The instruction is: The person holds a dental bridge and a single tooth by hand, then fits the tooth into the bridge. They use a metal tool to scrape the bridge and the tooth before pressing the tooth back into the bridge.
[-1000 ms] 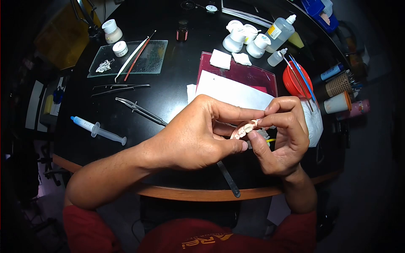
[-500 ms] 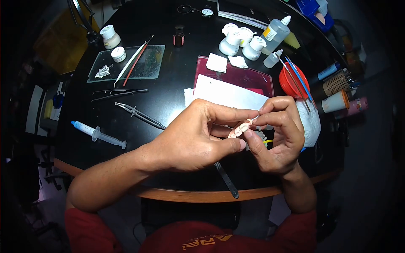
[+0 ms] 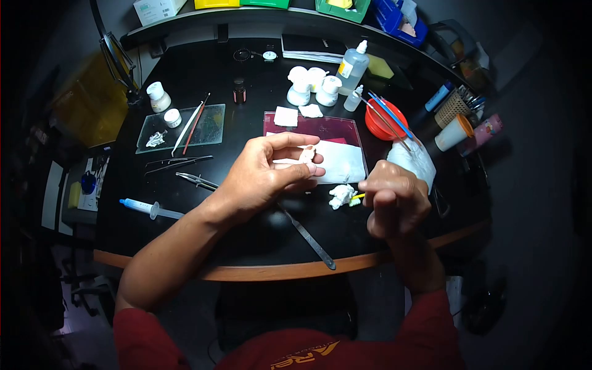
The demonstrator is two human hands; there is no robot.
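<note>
My left hand [image 3: 262, 169] is closed on a small dental model [image 3: 306, 155], a cream piece with tooth shapes, pinched between thumb and fingers above a white sheet [image 3: 345, 163]. Apart from it, my right hand [image 3: 399, 196] is raised with curled fingers, knuckles toward me. Whatever lies between those fingertips, if anything, is hidden. Just left of the right hand is a crumpled white tissue [image 3: 341, 197], with a yellow stick [image 3: 357, 197] beside it that runs toward the fingers. Below both hands lies a metal tool with a flat grey handle [image 3: 314, 245].
Tweezers [image 3: 196, 179], a syringe [image 3: 148, 208] and a glass slab [image 3: 213, 126] with thin tools lie left. White jars [image 3: 299, 95] and a clear bottle [image 3: 353, 68] stand behind. A red bowl [image 3: 394, 114] with brushes is at right, beside a white cloth [image 3: 413, 163].
My right hand has come away from the dental model and moved down beside the tissue. The left hand keeps the model, now more upright. The view has tilted up, showing more of the desk's back.
</note>
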